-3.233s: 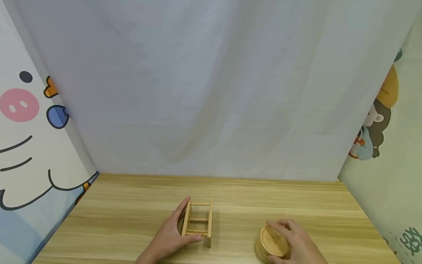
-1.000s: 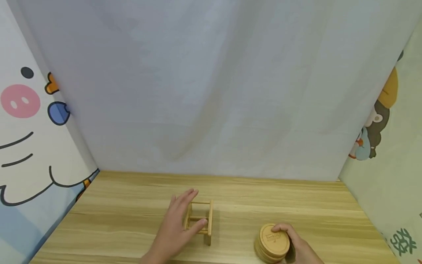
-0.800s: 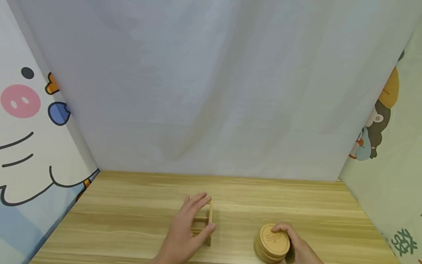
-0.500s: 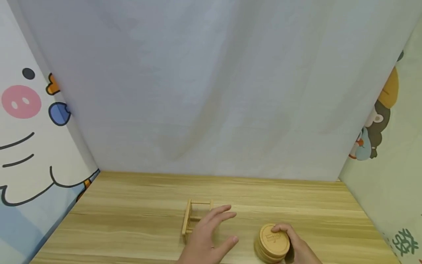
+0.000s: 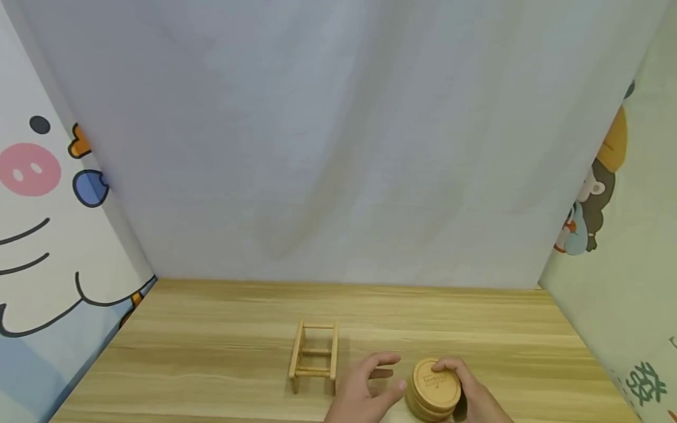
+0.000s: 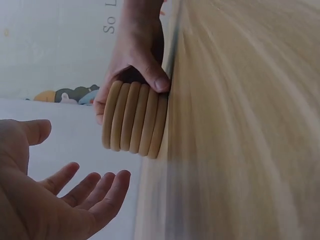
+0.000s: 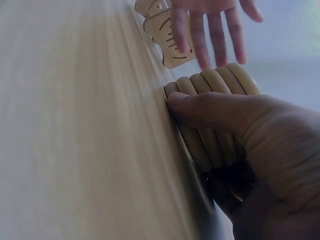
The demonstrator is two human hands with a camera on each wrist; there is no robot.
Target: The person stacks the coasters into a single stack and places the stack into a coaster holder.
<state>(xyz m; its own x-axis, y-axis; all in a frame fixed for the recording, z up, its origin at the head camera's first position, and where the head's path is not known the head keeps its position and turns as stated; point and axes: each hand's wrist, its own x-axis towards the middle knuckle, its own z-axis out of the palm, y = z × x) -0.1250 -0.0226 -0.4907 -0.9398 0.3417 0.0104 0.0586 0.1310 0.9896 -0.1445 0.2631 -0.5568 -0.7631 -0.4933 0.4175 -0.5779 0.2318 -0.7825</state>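
A stack of several round bamboo coasters (image 5: 436, 383), with lettering on the top one, stands on the table in the head view. My right hand (image 5: 474, 395) grips this stack from the right, its thumb low on the side in the right wrist view (image 7: 205, 107). Just left of the coasters, my left hand (image 5: 364, 392) hovers with fingers apart and bent a little. It holds nothing, and the left wrist view shows a gap between its fingers (image 6: 111, 197) and the stack. A small wooden coaster rack (image 5: 313, 372) with cut-out side panels stands to the left, untouched.
The wood-grain table (image 5: 211, 341) runs back to a pale hanging cloth (image 5: 338, 176). Printed cartoon panels flank it, one with a pig (image 5: 32, 235) on the left, another with figures (image 5: 597, 194) on the right.
My left hand has let go of the rack and moved right, past it, to beside the coasters. My right hand shifted its grip on the stack, which stays in place.
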